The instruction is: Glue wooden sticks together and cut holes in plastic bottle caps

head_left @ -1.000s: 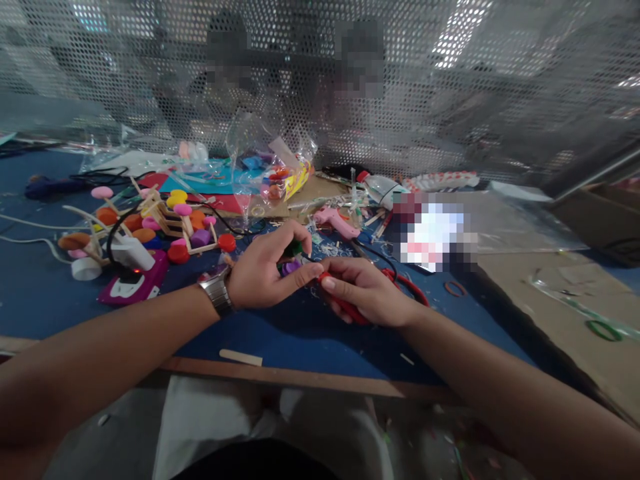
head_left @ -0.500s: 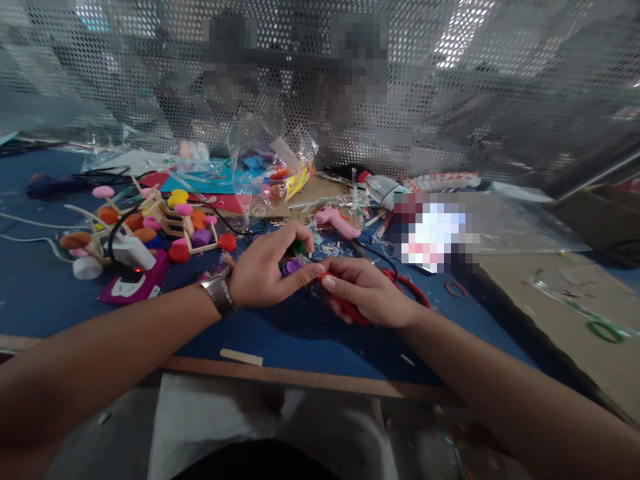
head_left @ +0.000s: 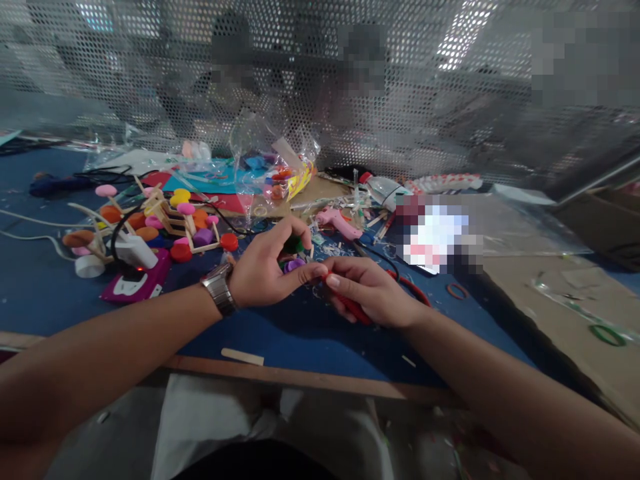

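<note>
My left hand [head_left: 263, 270], with a metal watch [head_left: 219, 291] on its wrist, curls around a small purple cap [head_left: 293, 266] and a dark green piece [head_left: 295, 245]. My right hand [head_left: 375, 291] is closed around a red-handled tool [head_left: 359, 311], its thumb pressing on the handle. The tool's thin metal tip [head_left: 307, 257] reaches into the left hand, beside the purple cap; whether it touches the cap I cannot tell. Both thumbs nearly meet. Another red handle or loop [head_left: 416, 291] lies behind my right hand.
Left are a purple power adapter [head_left: 143, 283] with a plug and a craft-stick model [head_left: 167, 217] with colourful caps. A pink glue gun [head_left: 340, 223], bottle [head_left: 385, 192], blurred phone [head_left: 435, 237] and cardboard [head_left: 560, 313] lie beyond. A craft stick [head_left: 243, 357] sits near the front edge.
Both hands stay almost in place with the same hold. The metal tip shows slightly more clearly between them, and the whole view has shifted a little.
</note>
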The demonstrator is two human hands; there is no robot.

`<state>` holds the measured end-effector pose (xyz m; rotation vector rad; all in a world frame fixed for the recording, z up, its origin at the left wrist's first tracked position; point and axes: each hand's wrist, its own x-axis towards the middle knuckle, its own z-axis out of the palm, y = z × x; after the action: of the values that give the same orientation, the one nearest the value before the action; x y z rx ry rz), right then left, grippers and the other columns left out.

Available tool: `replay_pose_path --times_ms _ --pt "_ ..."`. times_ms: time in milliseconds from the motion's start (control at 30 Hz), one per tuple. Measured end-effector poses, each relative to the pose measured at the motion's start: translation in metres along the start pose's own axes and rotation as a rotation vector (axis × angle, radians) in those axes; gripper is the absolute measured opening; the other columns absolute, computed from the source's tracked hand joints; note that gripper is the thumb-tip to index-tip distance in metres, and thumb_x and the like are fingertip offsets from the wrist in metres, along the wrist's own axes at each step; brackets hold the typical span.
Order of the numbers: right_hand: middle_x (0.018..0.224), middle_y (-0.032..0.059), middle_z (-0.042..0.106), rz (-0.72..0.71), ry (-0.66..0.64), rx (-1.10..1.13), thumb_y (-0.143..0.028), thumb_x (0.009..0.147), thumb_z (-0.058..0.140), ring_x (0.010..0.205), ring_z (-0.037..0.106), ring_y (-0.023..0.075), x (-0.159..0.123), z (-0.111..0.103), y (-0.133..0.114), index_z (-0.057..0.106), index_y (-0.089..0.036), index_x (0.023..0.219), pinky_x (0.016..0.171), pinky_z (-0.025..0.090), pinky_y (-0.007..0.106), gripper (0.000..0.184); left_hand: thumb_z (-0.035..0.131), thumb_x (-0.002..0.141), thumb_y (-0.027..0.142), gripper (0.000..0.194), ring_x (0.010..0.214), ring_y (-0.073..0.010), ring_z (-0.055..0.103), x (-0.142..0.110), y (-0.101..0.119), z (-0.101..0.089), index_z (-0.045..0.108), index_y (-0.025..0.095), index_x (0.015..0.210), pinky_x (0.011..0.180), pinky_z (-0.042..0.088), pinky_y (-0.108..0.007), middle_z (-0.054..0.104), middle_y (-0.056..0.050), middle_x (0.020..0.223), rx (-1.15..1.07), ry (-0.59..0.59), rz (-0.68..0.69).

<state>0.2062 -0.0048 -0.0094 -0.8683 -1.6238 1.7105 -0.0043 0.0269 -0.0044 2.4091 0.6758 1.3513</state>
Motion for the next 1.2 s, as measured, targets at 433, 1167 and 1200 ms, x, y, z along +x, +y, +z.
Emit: replay_pose_path --times_ms 433,1167,1200 --pt "0.054 -0.0068 0.052 0.017 0.014 -0.01 -0.062 0.083 0.073 0.037 0.044 0.0057 -0.0005 0.0008 -0.0036 0.059 -0.017 0.088 0.034 0.032 0.018 0.047 0.079 0.081 0.05 0.044 0.065 -0.0087 0.049 -0.0025 0.0015 0.0028 0.05 0.02 0.095 0.052 0.042 -0.019 0.055 0.001 0.088 -0.106 0.034 -0.122" --pt "0.055 -0.0064 0.053 -0.014 -0.006 -0.007 -0.058 0.086 0.071 0.037 0.045 0.0057 -0.002 0.0011 -0.0044 0.059 -0.016 0.088 0.034 0.032 0.018 0.043 0.075 0.085 0.048 0.038 0.067 -0.0106 0.052 -0.003 0.0048 0.0021 0.051 0.019 0.094 0.061 0.046 -0.024 0.057 0.0 0.086 -0.06 0.017 -0.069" --pt "0.055 -0.0065 0.053 -0.018 -0.005 -0.001 -0.058 0.086 0.072 0.037 0.045 0.0055 -0.0019 0.0012 -0.0047 0.059 -0.016 0.088 0.034 0.032 0.017 0.044 0.077 0.084 0.048 0.04 0.067 -0.0103 0.051 -0.0033 0.0047 0.0026 0.051 0.019 0.094 0.061 0.046 -0.023 0.056 0.0 0.087 -0.077 0.029 -0.09"
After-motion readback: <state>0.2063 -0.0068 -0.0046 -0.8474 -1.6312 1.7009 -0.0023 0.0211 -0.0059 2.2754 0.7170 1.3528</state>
